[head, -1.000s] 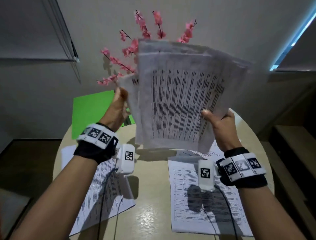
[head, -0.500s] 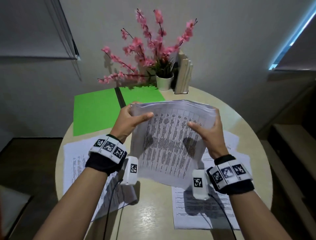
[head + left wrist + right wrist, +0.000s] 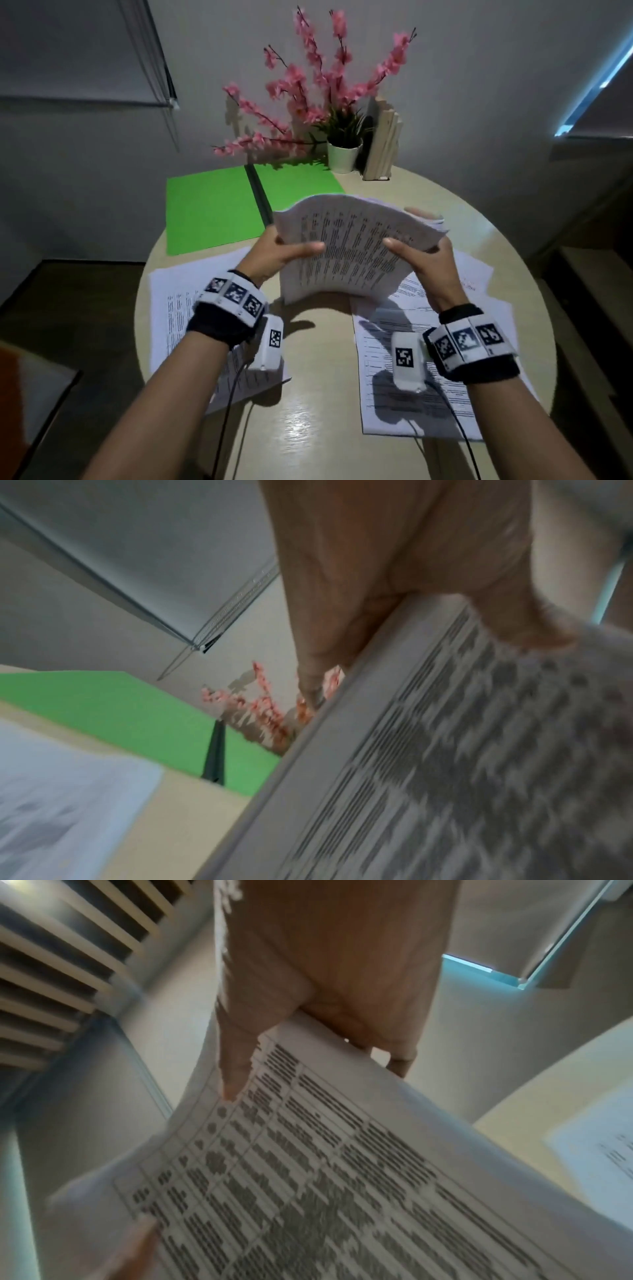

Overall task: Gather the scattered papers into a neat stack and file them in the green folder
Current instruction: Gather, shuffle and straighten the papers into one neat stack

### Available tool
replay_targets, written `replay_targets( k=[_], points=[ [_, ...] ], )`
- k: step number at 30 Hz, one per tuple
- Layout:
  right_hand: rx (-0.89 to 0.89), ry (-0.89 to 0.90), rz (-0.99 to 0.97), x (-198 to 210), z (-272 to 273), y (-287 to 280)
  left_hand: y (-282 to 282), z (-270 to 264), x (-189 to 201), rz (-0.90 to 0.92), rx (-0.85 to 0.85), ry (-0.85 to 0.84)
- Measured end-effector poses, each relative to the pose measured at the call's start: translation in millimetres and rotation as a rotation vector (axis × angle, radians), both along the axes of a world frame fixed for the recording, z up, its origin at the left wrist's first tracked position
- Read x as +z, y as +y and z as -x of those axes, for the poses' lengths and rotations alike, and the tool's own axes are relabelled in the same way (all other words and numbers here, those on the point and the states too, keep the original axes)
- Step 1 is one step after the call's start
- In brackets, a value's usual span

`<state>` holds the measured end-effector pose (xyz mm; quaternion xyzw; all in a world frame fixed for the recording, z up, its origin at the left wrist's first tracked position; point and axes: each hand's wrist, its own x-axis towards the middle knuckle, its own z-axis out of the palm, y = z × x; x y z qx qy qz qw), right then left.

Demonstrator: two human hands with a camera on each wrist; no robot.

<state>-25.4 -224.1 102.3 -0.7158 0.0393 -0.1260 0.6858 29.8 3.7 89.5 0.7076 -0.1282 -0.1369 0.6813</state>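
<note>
A sheaf of printed papers [image 3: 352, 246] bows upward above the middle of the round table, held by both hands. My left hand [image 3: 277, 255] grips its left edge, thumb on top and fingers underneath. On the right edge my right hand [image 3: 426, 253] does the same. The wrist views show the papers [image 3: 445, 764] [image 3: 325, 1164] close up under each thumb. The green folder [image 3: 219, 209] lies open and flat at the back left of the table. Loose printed sheets lie on the table at the left [image 3: 178, 308] and at the right [image 3: 394, 404].
A white pot [image 3: 343, 157] with pink blossom branches stands at the back of the table, with a pale wooden holder [image 3: 382, 147] beside it. The round table edge [image 3: 140, 308] drops to dark floor on the left. Wrist camera cables trail toward the near edge.
The sheaf was held upright and high in front of the flowers; both hands have lowered and tilted it flat over the table, nearer the body, and squared its sheets together.
</note>
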Motion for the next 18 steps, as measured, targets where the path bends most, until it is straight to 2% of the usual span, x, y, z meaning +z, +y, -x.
replay_targets(
  k=[2,5,8,10,11,15,18],
  points=[
    [-0.036,0.022,0.0,-8,0,9,-6,5,-16,-0.053,0.1,0.01],
    [-0.114,0.05,-0.011,-15,-3,18,-5,7,0,-0.096,0.382,-0.053],
    [-0.077,0.119,0.122,-29,-6,39,19,-2,29,0.064,0.519,-0.1],
    [-0.035,0.148,0.252,-42,-6,63,46,-14,36,0.142,0.602,-0.079],
    [-0.018,0.149,0.299,-49,-5,76,62,-20,30,0.122,0.646,-0.047],
    [0.068,0.271,0.362,-87,-4,123,118,-28,-18,-0.17,0.721,0.239],
    [0.176,0.401,0.406,-116,-1,143,150,-15,-70,-0.542,0.706,0.571]
  ],
)
